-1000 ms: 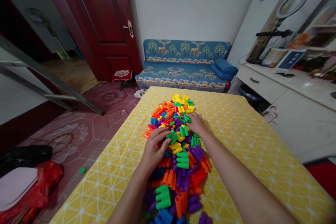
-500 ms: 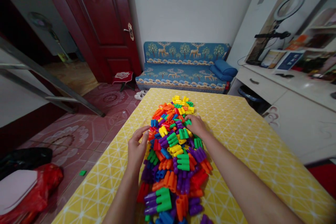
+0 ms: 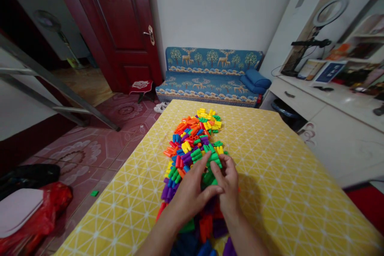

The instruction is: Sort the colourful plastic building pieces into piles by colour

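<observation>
Left hand and right hand close together, nearly meeting. Green blocks lie between them, at the fingertips; right thumb and curled fingers closed about these. Whether the left hand grips any: cannot tell, the fingers overlap. Long axis of the green blocks slants: tube ends point away from the person and leftward, the other end toward the right fingers.

Left hand: back upward, fingers stretched forward, thumb out across to the right hand. Right hand: thumb forward and left, fingers bent. Both forearms angle inward from the near side.

Green blocks: smooth, plastic-looking, round tubes joined in rows. Ahead of and beneath the hands, a long pile of toy blocks, likewise tubular; yellow, orange, red, blue, purple, green. Under it, a yellow tablecloth with white-lined triangles. Well ahead of the hands, a blue sofa, deer-and-tree pattern.
</observation>
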The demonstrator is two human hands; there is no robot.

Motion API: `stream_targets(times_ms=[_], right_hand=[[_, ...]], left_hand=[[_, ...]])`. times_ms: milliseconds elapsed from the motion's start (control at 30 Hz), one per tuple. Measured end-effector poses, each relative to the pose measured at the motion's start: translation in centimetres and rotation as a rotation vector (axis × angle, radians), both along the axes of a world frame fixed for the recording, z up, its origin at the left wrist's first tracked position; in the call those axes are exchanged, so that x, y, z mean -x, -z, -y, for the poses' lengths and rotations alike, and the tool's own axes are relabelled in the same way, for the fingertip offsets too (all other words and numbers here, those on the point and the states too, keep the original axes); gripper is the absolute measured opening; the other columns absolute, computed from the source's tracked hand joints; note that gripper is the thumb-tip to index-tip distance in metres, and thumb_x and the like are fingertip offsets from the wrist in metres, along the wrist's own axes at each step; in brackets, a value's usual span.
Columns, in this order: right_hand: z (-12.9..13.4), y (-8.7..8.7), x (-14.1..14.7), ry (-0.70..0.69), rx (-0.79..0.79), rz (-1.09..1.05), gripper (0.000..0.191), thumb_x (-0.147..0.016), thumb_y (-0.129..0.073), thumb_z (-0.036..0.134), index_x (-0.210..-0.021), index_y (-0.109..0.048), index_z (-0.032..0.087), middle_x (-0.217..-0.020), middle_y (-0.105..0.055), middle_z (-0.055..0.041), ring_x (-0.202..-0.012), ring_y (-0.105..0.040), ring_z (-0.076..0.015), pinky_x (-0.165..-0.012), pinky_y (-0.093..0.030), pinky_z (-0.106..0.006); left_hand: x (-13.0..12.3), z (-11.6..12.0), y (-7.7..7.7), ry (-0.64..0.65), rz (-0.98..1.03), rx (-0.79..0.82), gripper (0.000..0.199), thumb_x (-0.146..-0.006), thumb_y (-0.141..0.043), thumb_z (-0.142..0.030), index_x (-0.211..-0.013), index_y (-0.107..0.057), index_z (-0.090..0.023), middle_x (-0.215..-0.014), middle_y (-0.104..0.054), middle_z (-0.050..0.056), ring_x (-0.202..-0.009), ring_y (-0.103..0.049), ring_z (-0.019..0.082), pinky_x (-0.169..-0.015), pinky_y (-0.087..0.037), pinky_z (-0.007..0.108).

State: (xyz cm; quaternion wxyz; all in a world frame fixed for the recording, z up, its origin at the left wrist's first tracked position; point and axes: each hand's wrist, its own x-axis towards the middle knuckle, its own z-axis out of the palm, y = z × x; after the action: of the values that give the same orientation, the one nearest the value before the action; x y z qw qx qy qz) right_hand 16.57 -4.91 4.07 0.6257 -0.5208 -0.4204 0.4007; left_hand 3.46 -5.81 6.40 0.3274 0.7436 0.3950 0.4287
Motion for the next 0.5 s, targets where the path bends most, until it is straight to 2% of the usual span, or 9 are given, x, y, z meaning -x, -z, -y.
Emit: stream_targets(times_ms=[67,133,200,267,333,400,500], right_hand=[[1.2,0.4,0.5,0.103,0.021,0.003,0.036,-0.082,-0.064,0.051,-0.103,-0.058,0.022,-0.098,-0.066,-0.0054,-0.089,-0.064,-0.02,-0.075,-0.054,-0.03],[1.3,0.6,-0.2,0.153,0.008,0.015,0.036,-0.083,-0.063,0.052,-0.101,-0.059,0.021,-0.097,-0.067,-0.0066,-0.089,-0.064,-0.0203,-0.075,-0.054,-0.03],[0.3,0.8,-2.1,0.23,-0.05,0.049,0.036,-0.083,-0.063,0.051,-0.101,-0.06,0.02,-0.096,-0.067,-0.0067,-0.086,-0.064,-0.0194,-0.075,-0.053,-0.031],[-1.2,1.2,-4.9,0.305,-0.106,0.131,0.038,-0.082,-0.064,0.051,-0.102,-0.061,0.019,-0.099,-0.068,-0.008,-0.088,-0.064,-0.0201,-0.079,-0.053,-0.033],[-2.8,2.4,-7.7,0.255,-0.083,0.26,0.044,-0.079,-0.064,0.055,-0.104,-0.064,0.018,-0.107,-0.069,-0.011,-0.098,-0.064,-0.024,-0.088,-0.052,-0.04],[-3.8,4.1,-9.9,0.151,0.006,0.396,0.051,-0.079,-0.059,0.059,-0.109,-0.066,0.018,-0.119,-0.066,-0.014,-0.112,-0.061,-0.0286,-0.099,-0.046,-0.048],[-4.0,6.4,-10.8,0.085,0.041,0.525,0.058,-0.084,-0.051,0.059,-0.125,-0.061,0.019,-0.137,-0.057,-0.0134,-0.13,-0.05,-0.0287,-0.111,-0.036,-0.051]], left_hand=[[-0.7,0.6,0.6,0.034,-0.023,-0.03,0.067,-0.09,-0.06,-0.025,-0.151,-0.033,-0.029,-0.145,-0.053,0.01,-0.132,-0.052,0.027,-0.109,-0.047,0.044],[-0.6,0.3,1.0,0.016,-0.032,-0.054,0.05,-0.095,-0.051,-0.021,-0.144,-0.047,-0.029,-0.133,-0.064,0.008,-0.121,-0.061,0.023,-0.102,-0.052,0.04],[0.4,-0.7,0.9,-0.069,-0.037,-0.089,0.037,-0.095,-0.049,-0.023,-0.129,-0.063,-0.028,-0.117,-0.072,0.007,-0.108,-0.068,0.022,-0.093,-0.056,0.037],[1.9,-2.3,0.5,-0.183,-0.038,-0.13,0.03,-0.095,-0.051,-0.027,-0.118,-0.07,-0.027,-0.112,-0.074,0.007,-0.105,-0.069,0.023,-0.092,-0.056,0.038],[3.8,-4.1,0.3,-0.239,-0.063,-0.155,0.029,-0.094,-0.052,-0.032,-0.115,-0.072,-0.026,-0.112,-0.074,0.006,-0.109,-0.066,0.024,-0.099,-0.051,0.041],[5.5,-5.8,0.8,-0.301,-0.076,-0.156,0.03,-0.092,-0.055,-0.038,-0.113,-0.073,-0.025,-0.116,-0.072,0.007,-0.12,-0.059,0.026,-0.109,-0.042,0.046],[7.4,-7.8,3.4,-0.438,0.055,-0.041,0.045,-0.09,-0.055,-0.048,-0.125,-0.066,-0.022,-0.136,-0.061,0.01,-0.133,-0.048,0.028,-0.116,-0.032,0.049]])
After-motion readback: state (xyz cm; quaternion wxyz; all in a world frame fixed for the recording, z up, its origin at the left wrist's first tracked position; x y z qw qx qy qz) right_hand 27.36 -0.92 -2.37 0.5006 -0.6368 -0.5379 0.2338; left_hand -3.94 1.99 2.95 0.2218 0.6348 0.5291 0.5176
